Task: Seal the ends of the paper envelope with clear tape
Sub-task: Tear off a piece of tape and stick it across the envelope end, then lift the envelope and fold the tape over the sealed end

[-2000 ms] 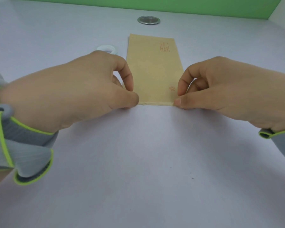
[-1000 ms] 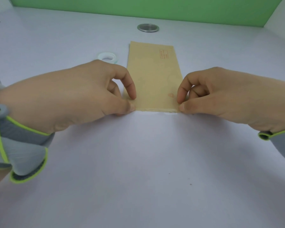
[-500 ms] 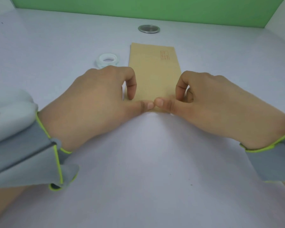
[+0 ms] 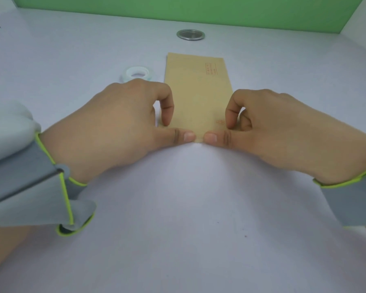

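Notably, envelope (image 4: 197, 92) lay long axis 12–6 on tabletop (image 4: 178, 208); left hand (image 4: 118, 127) and right hand (image 4: 273, 127), fingers curled, thumbs pressing its 6 o'clock edge, nothing gripped.

You have one view only, from a wide-angle camera on your head, looking forward and steeply down over the white table (image 4: 188, 240) toward the green wall (image 4: 199, 11) at the far side. It sits close: your left hand (image 4: 118, 127) and right hand (image 4: 283, 132) fill the middle, sleeves cut by the near edges.
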Motion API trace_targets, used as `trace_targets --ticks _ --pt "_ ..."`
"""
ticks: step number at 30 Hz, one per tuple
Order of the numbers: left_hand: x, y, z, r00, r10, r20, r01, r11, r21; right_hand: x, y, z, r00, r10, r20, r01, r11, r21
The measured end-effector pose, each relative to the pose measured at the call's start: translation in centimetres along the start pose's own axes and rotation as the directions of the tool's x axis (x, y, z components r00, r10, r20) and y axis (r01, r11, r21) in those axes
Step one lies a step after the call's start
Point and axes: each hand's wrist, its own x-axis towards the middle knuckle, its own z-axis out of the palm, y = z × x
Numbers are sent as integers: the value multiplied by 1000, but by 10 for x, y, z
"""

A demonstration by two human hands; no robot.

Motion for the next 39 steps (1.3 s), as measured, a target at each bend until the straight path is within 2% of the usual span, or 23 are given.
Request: trace_targets --ticks 11,14,16,21,23,26,30,32,34,36,39 --pt "3 -8 -8 993 46 109 -31 989 -142 12 28 -15 968 -195 155 165 968 188" --pt "6 -12 -8 996 85 -13 -86 988 -126 14 30 -14 973 -220 69 208 967 144" --pt "7 -13 -9 987 142 -81 -148 986 -76 16 31 -12 977 -214 -17 215 976 43" --pt "9 -14 -6 974 224 -23 -222 973 62 17 29 -6 977 -212 -24 205 964 -169" --pt "8 -14 -6 963 270 -1 -269 960 78 16 29 -6 976 -215 -33 206 965 -165" --pt "9 -14 -6 957 291 8 -291 955 62 16 29 -7 981 -179 -72 176 983 -49" --pt "8 -13 -4 983 184 -15 -184 980 -71 17 28 -6 990 -114 -88 127 978 166" --pt "7 -12 -3 990 132 -41 -137 982 -133 17 26 -5 995 -73 -73 92 944 315" --pt "6 -10 -2 994 87 -68 -102 959 -264 17 24 -5 998 -44 -51 63 891 450" --pt "4 -7 -2 997 20 -74 -52 881 -471 16 23 -6 998 -28 -51 51 850 525" --pt "1 -1 -5 998 -54 -29 17 691 -722 16 22 -7 999 -6 -38 28 787 617"
